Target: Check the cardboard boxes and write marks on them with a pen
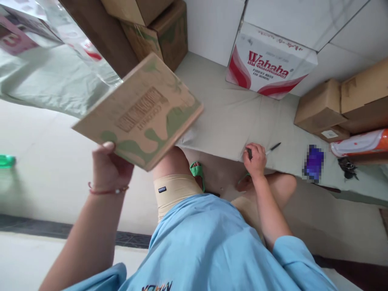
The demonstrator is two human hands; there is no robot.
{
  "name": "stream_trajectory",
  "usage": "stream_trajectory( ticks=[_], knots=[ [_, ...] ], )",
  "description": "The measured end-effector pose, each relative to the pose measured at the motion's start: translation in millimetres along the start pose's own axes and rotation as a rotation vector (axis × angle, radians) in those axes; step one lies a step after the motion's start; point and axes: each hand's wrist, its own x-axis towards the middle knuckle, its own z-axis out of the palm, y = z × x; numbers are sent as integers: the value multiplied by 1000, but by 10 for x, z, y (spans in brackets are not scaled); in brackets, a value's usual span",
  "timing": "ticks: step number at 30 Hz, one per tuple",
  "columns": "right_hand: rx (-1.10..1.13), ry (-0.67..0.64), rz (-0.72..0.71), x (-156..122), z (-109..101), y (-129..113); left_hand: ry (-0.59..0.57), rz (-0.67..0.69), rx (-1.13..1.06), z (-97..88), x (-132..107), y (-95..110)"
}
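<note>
My left hand (110, 161) grips the near corner of a brown cardboard box (142, 117), thumb on its face. The box has green wavy print and the word "coconut", and it is tilted in the air over my left leg and the table edge. My right hand (255, 159) is closed at the front edge of the cloth-covered table (212, 129). A small dark thing shows by its thumb, too hidden to name. A pen (273, 148) with a dark end juts out on the right side of this hand; I cannot tell whether the fingers hold it.
A white and red Wahaba carton (269, 60) stands against the tiled wall. Brown boxes stand at the back left (169, 38) and right (321, 103). A blurred purple object (314, 163), keys (348, 167) and an orange-white package (360, 142) lie on the right.
</note>
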Motion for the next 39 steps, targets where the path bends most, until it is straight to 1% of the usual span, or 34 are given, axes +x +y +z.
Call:
stream_trajectory(
  ticks=[1, 2, 3, 4, 6, 9, 11, 12, 14, 16, 18, 21, 23, 25, 27, 29, 31, 33, 34, 39],
  knots=[
    [44, 2, 32, -2, -20, -20, 17, -76, -48, 22, -187, -68],
    [113, 5, 81, -16, -44, -52, 37, -179, -63, 44, -356, -141],
    [211, 8, 146, -47, -72, -98, 45, -268, -60, 62, -499, -214],
    [333, 12, 219, -97, -101, -155, 29, -346, -49, 77, -614, -284],
    [597, 3, 347, -248, -159, -295, -45, -453, -1, 106, -766, -398],
    [896, 2, 440, -526, -240, -484, -208, -528, 116, 186, -870, -473],
    [1024, 51, 498, -661, -293, -535, -296, -516, 190, 285, -915, -466],
    [1079, 87, 538, -703, -321, -529, -326, -478, 221, 346, -939, -453],
    [1167, 143, 622, -742, -381, -469, -376, -368, 264, 477, -987, -421],
    [1216, 167, 682, -752, -442, -376, -429, -274, 285, 598, -1032, -398],
    [1212, 172, 703, -758, -491, -296, -481, -243, 293, 688, -1069, -393],
    [1137, 146, 670, -781, -532, -246, -506, -236, 303, 747, -1112, -414],
    [1100, 114, 644, -803, -548, -250, -505, -230, 305, 732, -1123, -434],
    [1093, 98, 639, -826, -566, -272, -512, -246, 310, 675, -1109, -449],
    [1088, 110, 645, -852, -596, -311, -525, -305, 304, 582, -1067, -460],
    [1054, 123, 643, -880, -646, -371, -535, -416, 279, 477, -1009, -466],
    [991, 89, 616, -900, -725, -450, -537, -541, 232, 387, -958, -472],
    [914, 19, 543, -897, -837, -547, -530, -618, 165, 333, -932, -479],
    [876, -15, 488, -883, -903, -601, -510, -627, 130, 320, -928, -485],
    [630, -115, 154, -719, -1262, -937, -305, -605, 54, 296, -915, -551]
  ],
)
